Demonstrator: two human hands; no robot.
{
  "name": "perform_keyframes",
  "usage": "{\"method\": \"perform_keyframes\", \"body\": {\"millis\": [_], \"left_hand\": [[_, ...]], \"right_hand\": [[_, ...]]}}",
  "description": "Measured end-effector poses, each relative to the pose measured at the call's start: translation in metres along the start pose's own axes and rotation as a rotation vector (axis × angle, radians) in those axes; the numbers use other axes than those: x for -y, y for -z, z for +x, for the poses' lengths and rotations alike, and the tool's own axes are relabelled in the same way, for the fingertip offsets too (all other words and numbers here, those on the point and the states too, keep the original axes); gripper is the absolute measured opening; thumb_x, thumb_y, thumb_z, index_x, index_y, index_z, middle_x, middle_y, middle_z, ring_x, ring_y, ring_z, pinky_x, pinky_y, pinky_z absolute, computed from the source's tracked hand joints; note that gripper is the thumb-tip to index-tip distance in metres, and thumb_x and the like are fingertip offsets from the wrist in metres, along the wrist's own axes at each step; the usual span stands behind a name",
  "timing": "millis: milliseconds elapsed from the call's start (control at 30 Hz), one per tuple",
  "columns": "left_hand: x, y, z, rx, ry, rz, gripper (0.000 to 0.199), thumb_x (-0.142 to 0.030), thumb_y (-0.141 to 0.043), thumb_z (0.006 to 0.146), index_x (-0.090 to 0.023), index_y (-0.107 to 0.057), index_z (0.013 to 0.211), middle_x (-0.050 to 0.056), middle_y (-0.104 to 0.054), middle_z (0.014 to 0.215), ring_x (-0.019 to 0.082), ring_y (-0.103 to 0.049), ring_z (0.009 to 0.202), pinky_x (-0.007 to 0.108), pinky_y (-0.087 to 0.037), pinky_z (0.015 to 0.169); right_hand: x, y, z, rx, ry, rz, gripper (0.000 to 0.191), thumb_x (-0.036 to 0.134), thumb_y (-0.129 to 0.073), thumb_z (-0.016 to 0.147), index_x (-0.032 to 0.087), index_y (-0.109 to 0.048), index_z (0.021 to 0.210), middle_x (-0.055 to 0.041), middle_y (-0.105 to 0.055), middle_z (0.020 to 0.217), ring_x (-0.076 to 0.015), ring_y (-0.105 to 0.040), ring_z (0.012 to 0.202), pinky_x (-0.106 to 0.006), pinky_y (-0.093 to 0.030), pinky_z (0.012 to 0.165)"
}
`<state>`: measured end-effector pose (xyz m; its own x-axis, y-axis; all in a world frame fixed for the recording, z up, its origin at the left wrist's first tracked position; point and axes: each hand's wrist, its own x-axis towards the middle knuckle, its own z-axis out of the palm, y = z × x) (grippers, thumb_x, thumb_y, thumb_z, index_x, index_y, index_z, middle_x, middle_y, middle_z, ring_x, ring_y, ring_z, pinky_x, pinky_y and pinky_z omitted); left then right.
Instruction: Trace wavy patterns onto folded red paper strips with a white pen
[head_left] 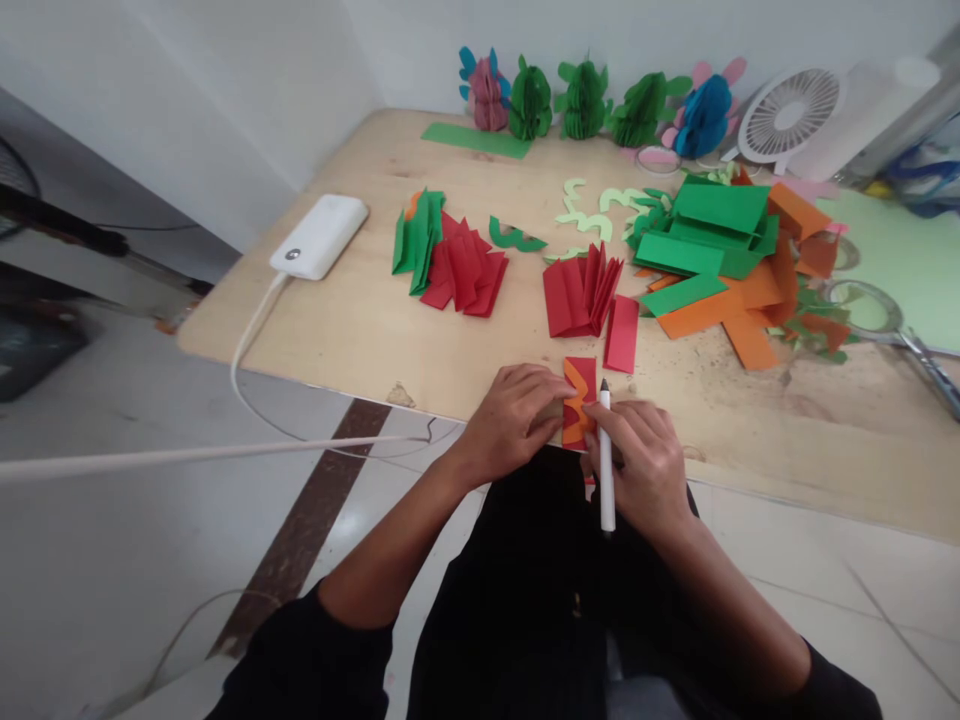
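At the table's front edge lies a folded red paper strip (589, 370) with a wavy orange paper cut-out (577, 408) on top. The fingers of my left hand (517, 415) are bent onto the strip and cut-out from the left, holding them against the table. My right hand (645, 455) is closed around a white marker (607, 470), its dark tip pointing up and away from me. The right fingertips also touch the cut-out's right side. Just beyond are another red strip (622, 333) and a fanned stack of red folded papers (581, 292).
Green folded papers (420, 240) and red ones (465, 268) lie left. Right is a pile of green and orange papers (720, 240), with scissors (926, 365) beyond. Paper figures (581, 100) and a fan (791, 115) stand behind. A white power bank (321, 235) trails a cable.
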<state>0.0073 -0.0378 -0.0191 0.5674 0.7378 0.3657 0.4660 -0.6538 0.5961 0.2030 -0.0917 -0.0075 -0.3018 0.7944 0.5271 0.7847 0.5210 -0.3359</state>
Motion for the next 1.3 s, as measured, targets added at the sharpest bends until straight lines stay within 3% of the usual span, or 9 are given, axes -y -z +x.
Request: {"method": "perform_keyframes", "body": {"millis": [200, 567, 1300], "left_hand": [[-0.002, 0.001, -0.001, -0.033, -0.009, 0.006, 0.017, -0.027, -0.054, 0.094, -0.020, -0.062, 0.107, 0.006, -0.070, 0.112, 0.022, -0.059, 0.113, 0.043, -0.043, 0.102], [-0.010, 0.000, 0.001, -0.158, 0.084, 0.110, 0.021, -0.027, -0.050, 0.096, -0.019, -0.064, 0.083, 0.005, -0.065, 0.089, 0.020, -0.057, 0.092, 0.038, -0.047, 0.085], [-0.009, -0.004, 0.003, -0.190, 0.072, 0.150, 0.020, -0.025, -0.052, 0.096, -0.018, -0.066, 0.083, 0.005, -0.064, 0.087, 0.021, -0.056, 0.090, 0.038, -0.045, 0.081]], "right_hand": [[0.000, 0.000, 0.000, 0.001, 0.006, 0.000, 0.026, 0.014, -0.055, 0.091, 0.018, -0.063, 0.115, -0.0063, -0.070, 0.086, -0.0229, -0.060, 0.086, -0.036, -0.043, 0.077], [0.001, 0.001, 0.000, 0.024, -0.012, -0.004, 0.022, 0.013, -0.054, 0.092, 0.016, -0.065, 0.111, -0.0074, -0.070, 0.088, -0.0230, -0.060, 0.088, -0.036, -0.043, 0.077], [0.000, 0.000, -0.001, 0.015, 0.004, -0.006, 0.026, 0.013, -0.054, 0.092, 0.019, -0.062, 0.116, -0.0068, -0.070, 0.090, -0.0228, -0.060, 0.087, -0.036, -0.043, 0.077]]}}
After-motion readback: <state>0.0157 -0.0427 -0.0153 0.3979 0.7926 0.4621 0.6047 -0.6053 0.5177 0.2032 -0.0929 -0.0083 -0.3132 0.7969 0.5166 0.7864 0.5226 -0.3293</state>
